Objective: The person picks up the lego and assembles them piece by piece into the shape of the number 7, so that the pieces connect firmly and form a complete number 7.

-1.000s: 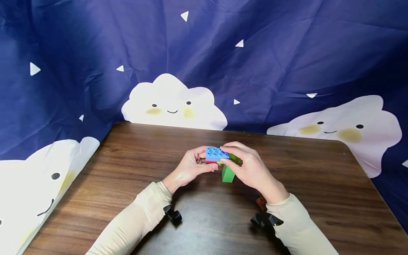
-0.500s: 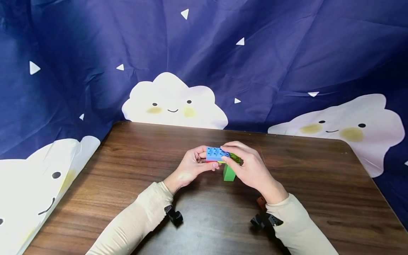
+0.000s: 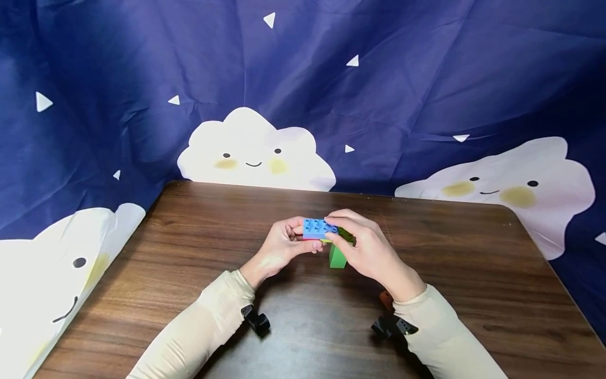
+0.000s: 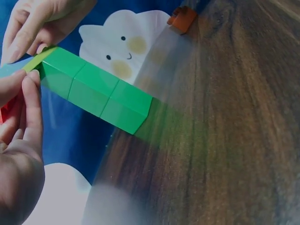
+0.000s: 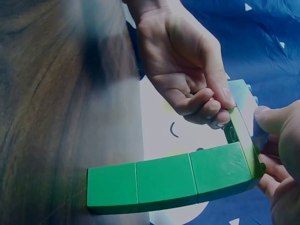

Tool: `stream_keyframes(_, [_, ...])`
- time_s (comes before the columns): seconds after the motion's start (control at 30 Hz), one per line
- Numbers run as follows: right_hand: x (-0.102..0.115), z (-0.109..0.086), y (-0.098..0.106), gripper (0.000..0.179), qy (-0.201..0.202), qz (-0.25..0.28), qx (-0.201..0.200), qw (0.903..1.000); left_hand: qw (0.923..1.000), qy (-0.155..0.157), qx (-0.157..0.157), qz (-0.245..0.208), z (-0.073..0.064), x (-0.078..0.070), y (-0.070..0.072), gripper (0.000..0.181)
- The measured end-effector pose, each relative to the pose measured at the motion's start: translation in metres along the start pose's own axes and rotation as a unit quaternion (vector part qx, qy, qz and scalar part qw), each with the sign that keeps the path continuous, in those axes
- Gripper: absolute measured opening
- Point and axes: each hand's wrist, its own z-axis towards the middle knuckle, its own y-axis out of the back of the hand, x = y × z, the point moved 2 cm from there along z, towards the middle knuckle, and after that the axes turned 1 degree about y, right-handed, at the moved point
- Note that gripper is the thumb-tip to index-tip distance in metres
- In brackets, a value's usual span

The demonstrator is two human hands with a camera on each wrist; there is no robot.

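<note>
A column of several stacked green toy bricks [image 5: 161, 178] rises from the table, topped by a lime-green brick [image 5: 244, 138]. Across the lime brick lies a blue studded brick [image 3: 316, 227] that juts out to the left. Under its overhanging left end a red brick [image 4: 5, 112] shows, mostly covered by fingers. My left hand [image 3: 279, 247] pinches the red brick at that end, thumb in front and fingers behind. My right hand [image 3: 366, 245] pinches the blue brick's right end between thumb and fingers, hiding part of the lime brick.
An orange-brown brick [image 4: 182, 19] lies on the wooden table [image 3: 189, 221] near the right wrist. Black cameras sit at both wrists, the left one [image 3: 256, 320] close above the tabletop. A blue cloth [image 3: 303, 68] with clouds hangs behind the table.
</note>
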Motion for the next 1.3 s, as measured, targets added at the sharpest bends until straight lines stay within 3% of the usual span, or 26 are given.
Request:
stream_keyframes(0.3, [-0.0038,0.0017,0.0015,0.033,0.003,0.004,0.003,1.0,1.0,0.001,0.006,0.005,-0.0012,-0.002,0.0009,0.034])
stream_keyframes(0.5, [-0.0086,-0.0014,0.0028,0.032,-0.032,0.017,-0.001,0.9993,0.9998,0.002,0.005,0.019,0.0003,0.0011,-0.0008,0.036])
stream_keyframes(0.63, [-0.0085,-0.0015,0.0024,0.032,-0.052,0.027,-0.001,0.9983,0.9985,0.0,-0.008,0.054,0.0001,0.0006,0.0002,0.04])
stream_keyframes(1.07, [-0.0091,-0.0031,0.0031,0.034,-0.087,0.05,0.003,0.9949,0.9829,-0.036,-0.033,0.177,-0.0021,-0.0037,0.0018,0.041])
stream_keyframes(1.3, [-0.0095,-0.0082,0.0088,0.035,-0.078,0.062,-0.02,0.9949,0.9726,-0.054,-0.044,0.222,-0.0042,-0.0058,-0.0004,0.042])
